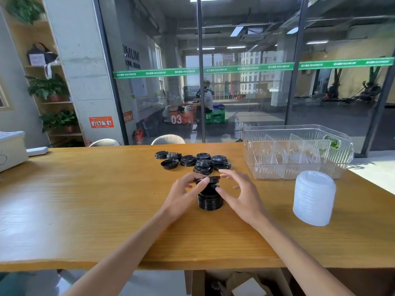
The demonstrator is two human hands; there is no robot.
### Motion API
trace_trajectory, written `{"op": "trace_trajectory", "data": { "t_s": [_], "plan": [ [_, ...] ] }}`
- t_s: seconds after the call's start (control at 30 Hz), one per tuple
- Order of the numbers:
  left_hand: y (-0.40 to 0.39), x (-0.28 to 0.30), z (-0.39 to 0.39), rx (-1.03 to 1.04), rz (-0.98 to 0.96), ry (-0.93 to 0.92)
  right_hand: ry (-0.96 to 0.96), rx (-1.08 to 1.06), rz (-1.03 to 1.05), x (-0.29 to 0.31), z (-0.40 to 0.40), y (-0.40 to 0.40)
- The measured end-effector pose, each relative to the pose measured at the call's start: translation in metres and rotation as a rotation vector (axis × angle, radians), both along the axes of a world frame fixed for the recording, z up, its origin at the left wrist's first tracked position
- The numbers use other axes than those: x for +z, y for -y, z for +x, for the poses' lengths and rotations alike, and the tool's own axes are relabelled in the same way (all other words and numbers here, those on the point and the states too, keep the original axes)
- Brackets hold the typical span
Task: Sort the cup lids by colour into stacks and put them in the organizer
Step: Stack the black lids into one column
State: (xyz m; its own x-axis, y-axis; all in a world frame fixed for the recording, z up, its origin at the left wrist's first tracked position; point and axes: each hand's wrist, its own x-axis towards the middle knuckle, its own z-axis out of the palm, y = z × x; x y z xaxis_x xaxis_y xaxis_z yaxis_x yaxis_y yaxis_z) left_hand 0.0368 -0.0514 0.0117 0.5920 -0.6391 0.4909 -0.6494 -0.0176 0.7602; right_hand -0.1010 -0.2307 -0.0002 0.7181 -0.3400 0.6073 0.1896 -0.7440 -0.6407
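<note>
Your left hand (pixel 185 192) pinches a black lid (pixel 208 179) flat just above the black stack (pixel 210 201) at frame centre, so it can drop on square. Your right hand (pixel 237 189) hovers open beside the stack, holding nothing, likely to steady it. Loose black lids (pixel 188 160) wait behind; the white stack (pixel 313 198) stands right, near the empty organizer (pixel 299 167).

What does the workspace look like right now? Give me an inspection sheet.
Surface: wooden table.
Job's things: black stack under the hands; loose black lids behind it; white stack at right; clear organizer, no lids seen inside.
Clutter: white box at far left.
Hands: left hand pinches a black lid above the stack; right hand open beside it.
Cables: nothing seen.
Surroundings: glass wall, plant shelf.
</note>
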Motion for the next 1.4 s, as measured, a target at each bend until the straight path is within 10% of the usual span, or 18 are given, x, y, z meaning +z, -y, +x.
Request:
{"op": "trace_trajectory", "data": {
  "t_s": [0.77,1.4],
  "plan": [
    [0.007,-0.007,0.012,0.036,-0.134,-0.017,0.129,0.046,0.458,0.008,0.017,-0.006],
    [0.015,-0.012,0.01,-0.035,0.068,0.039,0.004,-0.052,0.305,0.003,0.01,-0.006]
  ]
}}
